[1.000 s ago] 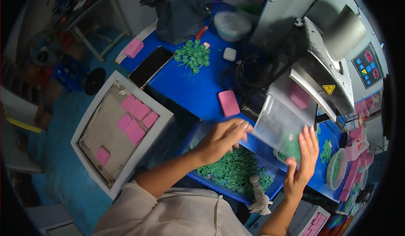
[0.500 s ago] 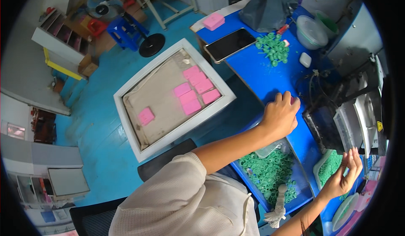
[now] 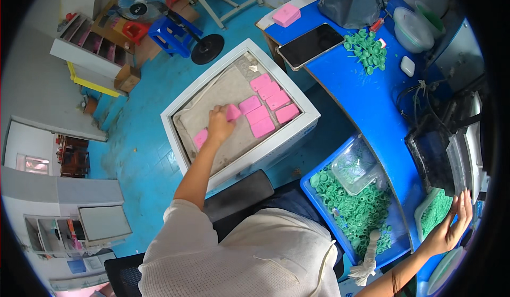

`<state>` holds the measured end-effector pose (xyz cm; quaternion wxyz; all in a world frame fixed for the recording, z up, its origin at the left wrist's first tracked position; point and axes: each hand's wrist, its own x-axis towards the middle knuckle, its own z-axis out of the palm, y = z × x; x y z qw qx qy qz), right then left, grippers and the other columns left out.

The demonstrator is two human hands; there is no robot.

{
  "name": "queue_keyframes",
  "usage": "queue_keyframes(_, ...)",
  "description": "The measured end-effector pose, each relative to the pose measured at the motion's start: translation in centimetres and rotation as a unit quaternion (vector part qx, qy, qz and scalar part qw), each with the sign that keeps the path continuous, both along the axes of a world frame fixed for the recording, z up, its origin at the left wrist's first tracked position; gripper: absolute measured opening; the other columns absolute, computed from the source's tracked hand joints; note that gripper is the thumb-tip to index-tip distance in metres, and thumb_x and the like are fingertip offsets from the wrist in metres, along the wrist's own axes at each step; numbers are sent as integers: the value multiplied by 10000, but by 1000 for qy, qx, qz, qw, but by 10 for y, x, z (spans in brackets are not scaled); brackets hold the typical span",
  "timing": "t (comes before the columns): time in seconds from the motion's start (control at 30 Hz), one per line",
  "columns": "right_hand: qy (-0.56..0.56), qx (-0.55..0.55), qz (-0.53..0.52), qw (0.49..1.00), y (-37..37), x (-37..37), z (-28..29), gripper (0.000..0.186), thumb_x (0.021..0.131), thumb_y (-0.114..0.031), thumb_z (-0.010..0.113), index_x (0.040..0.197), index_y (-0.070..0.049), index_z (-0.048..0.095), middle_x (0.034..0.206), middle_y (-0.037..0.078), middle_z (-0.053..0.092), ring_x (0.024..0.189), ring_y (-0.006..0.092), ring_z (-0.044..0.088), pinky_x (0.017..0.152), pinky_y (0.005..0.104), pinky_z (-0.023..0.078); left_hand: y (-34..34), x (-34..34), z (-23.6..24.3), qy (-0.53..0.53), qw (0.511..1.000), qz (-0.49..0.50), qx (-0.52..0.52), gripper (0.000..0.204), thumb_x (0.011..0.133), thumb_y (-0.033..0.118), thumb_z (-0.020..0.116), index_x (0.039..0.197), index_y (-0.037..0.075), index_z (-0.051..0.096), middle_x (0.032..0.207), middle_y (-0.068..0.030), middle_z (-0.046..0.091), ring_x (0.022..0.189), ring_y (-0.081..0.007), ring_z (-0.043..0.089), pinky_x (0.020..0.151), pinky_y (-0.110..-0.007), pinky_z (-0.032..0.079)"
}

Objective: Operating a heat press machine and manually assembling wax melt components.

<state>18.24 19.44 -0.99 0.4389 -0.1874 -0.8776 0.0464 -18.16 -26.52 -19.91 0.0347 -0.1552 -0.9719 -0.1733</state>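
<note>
My left hand (image 3: 220, 124) reaches over a white-framed box top (image 3: 189, 98) lined with greyish cloth, its fingers closed on a flat pink block (image 3: 232, 112). Just right of it several similar pink blocks (image 3: 258, 112) lie grouped on the cloth. Another pink block (image 3: 200, 138) lies partly behind my left wrist. My right hand (image 3: 450, 228) is raised at the right, fingers stretched, the tips touching or close to the lower edge of a clear panel (image 3: 458, 161) on a dark machine (image 3: 429, 153).
A blue bin (image 3: 348, 244) of small green pieces (image 3: 350, 207) stands by my lap, holding a clear plastic tub (image 3: 357, 172). On the blue table (image 3: 340, 92) lie a phone (image 3: 312, 46), green pieces (image 3: 366, 51) and pink blocks (image 3: 287, 15). A fan (image 3: 139, 9) stands beyond.
My left hand has swung from the blue table leftward to the cloth-lined box top, with a pink block in it. My right hand stays by the machine. The view has shifted.
</note>
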Motion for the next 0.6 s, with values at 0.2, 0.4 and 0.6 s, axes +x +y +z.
queue_keyframes(0.2,-5,20,-15,1000,-2,1,2,201,890,113,554,1084,100,606,1161,212,616,1067,299,604,954,378,487,-16,-67,-30,10,999,-9,-37,490,704,54,659,1191,31,614,1118,-197,584,1032,-408,522,925,-430,451)
queue_keyframes(0.4,-1,-17,-12,1000,0,-1,-3,218,894,130,527,1102,122,592,1175,219,608,1082,294,594,967,381,483,-12,-94,-42,-57,994,-87,10,473,727,71,649,1198,39,612,1133,-179,594,1072,-377,527,930,-420,445)
queue_keyframes(0.6,48,-52,3,997,8,-3,-11,249,915,117,491,1146,128,583,1226,190,588,1134,249,570,997,322,469,-54,-63,5,-236,966,48,-95,791,637,368,726,1328,56,500,1333,-220,480,1256,-416,396,1091,-459,283)
